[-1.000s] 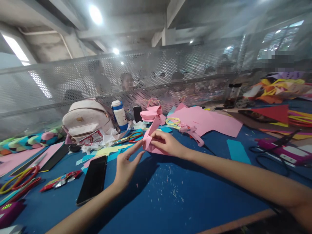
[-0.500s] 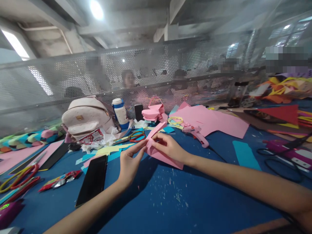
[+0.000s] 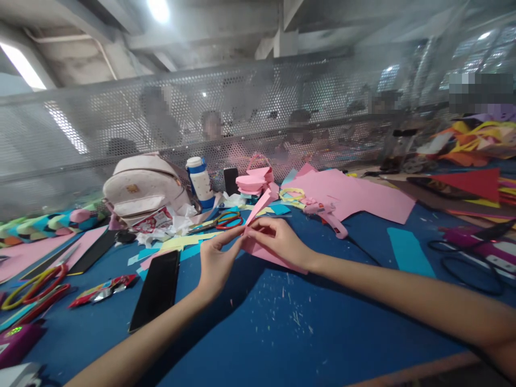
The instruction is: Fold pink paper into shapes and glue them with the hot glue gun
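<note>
A folded piece of pink paper [image 3: 269, 254] is pinched between my two hands above the blue table [image 3: 282, 333]. One narrow strip of it sticks up past my fingers, and a wider part hangs below my right palm. My left hand [image 3: 217, 263] grips its left edge with thumb and index finger. Close against it, my right hand [image 3: 282, 244] holds the paper from the right with bent fingers; the fingertips nearly meet. Beyond my hands lie scissors [image 3: 229, 220] with red and yellow handles and a pink glue gun [image 3: 328, 217].
A black phone [image 3: 155, 293] lies beside my left forearm. At the back stand a white backpack [image 3: 141, 188], a bottle [image 3: 200, 183] and a folded pink paper piece [image 3: 256, 181]. Large pink paper [image 3: 363, 193] and a blue strip [image 3: 409, 251] lie to the right. A mesh partition [image 3: 250, 107] runs behind.
Both hands have kept their hold on the pink paper. Its upright strip now looks narrower and its folded middle is more hidden by my fingers. The view has shifted slightly.
</note>
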Tool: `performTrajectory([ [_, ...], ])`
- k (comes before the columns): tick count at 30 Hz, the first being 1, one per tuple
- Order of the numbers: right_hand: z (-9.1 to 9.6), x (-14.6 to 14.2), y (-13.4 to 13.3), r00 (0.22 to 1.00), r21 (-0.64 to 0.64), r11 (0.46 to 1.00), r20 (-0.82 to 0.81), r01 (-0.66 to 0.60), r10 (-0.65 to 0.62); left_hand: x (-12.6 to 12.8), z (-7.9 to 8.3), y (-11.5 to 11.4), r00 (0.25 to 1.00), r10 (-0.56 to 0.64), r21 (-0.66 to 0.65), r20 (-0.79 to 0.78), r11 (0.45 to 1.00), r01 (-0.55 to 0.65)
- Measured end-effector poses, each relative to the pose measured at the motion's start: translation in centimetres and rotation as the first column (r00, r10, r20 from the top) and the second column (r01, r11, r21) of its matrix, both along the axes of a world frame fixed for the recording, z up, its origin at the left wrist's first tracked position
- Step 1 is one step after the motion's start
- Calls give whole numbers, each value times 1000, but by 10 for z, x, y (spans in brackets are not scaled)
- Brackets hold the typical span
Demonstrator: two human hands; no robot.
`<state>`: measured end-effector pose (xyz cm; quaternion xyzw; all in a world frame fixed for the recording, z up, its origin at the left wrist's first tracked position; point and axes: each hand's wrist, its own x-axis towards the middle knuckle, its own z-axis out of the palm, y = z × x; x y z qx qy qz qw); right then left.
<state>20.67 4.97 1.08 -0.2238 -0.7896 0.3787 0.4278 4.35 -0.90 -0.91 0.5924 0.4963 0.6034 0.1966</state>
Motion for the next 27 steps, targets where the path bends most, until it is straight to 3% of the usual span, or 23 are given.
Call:
performTrajectory([
  [7,23,-12,0,998,197,980,-56,16,-5,-8,19,-1,998,15,114,66,993,-22],
  [12,44,-22,-4,986,249,968,-156,-14,55,-12,32,-7,998,15,155,60,988,-25],
  [19,55,-16,-6,998,326,944,-24,-54,65,-17,32,-7,997,28,162,75,986,-40],
  [22,60,-10,-3,998,466,884,59,-24,-4,-16,32,-8,1000,-4,175,13,985,2],
  [27,69,-1,-4,970,732,678,121,58,-213,-12,32,-15,997,-25,167,-80,985,38],
])
